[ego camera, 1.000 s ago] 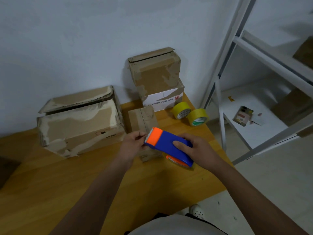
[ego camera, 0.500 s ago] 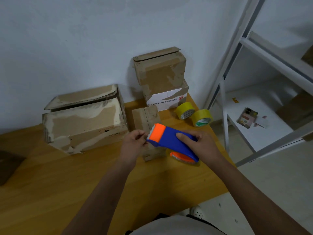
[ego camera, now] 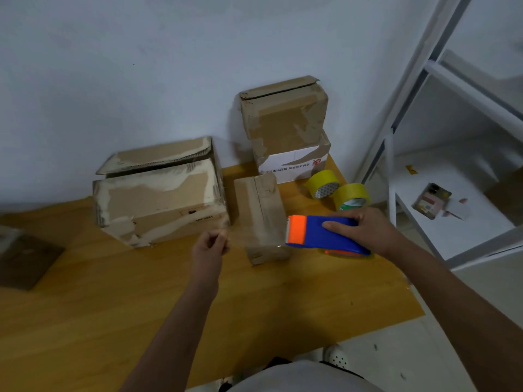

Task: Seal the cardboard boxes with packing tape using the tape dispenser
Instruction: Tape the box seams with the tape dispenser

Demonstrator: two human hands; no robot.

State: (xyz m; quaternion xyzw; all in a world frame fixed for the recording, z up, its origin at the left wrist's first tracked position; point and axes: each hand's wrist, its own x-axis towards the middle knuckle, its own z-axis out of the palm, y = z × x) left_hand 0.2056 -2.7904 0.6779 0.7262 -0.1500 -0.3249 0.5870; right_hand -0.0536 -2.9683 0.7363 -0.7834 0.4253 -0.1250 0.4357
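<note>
My right hand grips the blue and orange tape dispenser from above, its orange toothed end at the right side of a small upright cardboard box. My left hand hovers left of that box, fingers pinched together on the end of a faint clear tape strip that stretches across the box front to the dispenser. A large worn box with a loose top flap lies to the left. Two more boxes are stacked at the wall, a brown one on a white one.
Two yellow tape rolls lie behind the dispenser near the right edge of the wooden table. A white metal shelf stands right of the table. A dark flat object lies at the far left.
My left hand has pulled away leftward from the dispenser's orange end, drawing tape out across the small box. The dispenser has shifted right and lower.
</note>
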